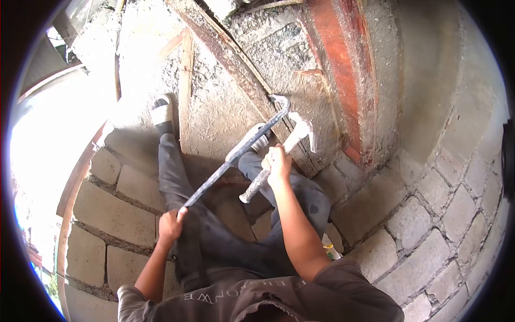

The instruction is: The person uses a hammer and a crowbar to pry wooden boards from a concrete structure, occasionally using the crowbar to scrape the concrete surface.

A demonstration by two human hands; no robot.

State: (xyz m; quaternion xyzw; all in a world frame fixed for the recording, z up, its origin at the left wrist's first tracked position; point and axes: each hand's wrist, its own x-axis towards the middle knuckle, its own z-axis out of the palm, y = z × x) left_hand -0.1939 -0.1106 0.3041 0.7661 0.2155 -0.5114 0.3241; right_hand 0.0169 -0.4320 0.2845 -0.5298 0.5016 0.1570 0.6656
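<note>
Where the fingers (pixel 272 159) of the right hand (pixel 278 165) are wrapped shut, the handle of a claw hammer (pixel 300 130) is gripped about mid-length. The butt end sticks out below the fist and the steel head is up near a slanting wooden board (pixel 230 59). The left hand (pixel 170 224) is closed round the lower end of a crowbar (pixel 236 153). Its hooked tip is set at the same board, just beside the hammer head; whether head and hook touch cannot be told.

Both tools are judged stiff, steel, not fragile. The hammer is judged top-heavy: a hold nearer the butt would give more swing, the mid-handle hold more control. The crowbar is thin and dusty, judged likely to twist in the palm, and is best taken at the far end for leverage, where it is held now.

Beyond the tools, dark trousers (pixel 214 236) and a white-toed shoe (pixel 161 110) are seen over rough concrete. A rust-red plank (pixel 346 75) stands to the right, and a block wall (pixel 429 231) curves round below it.
</note>
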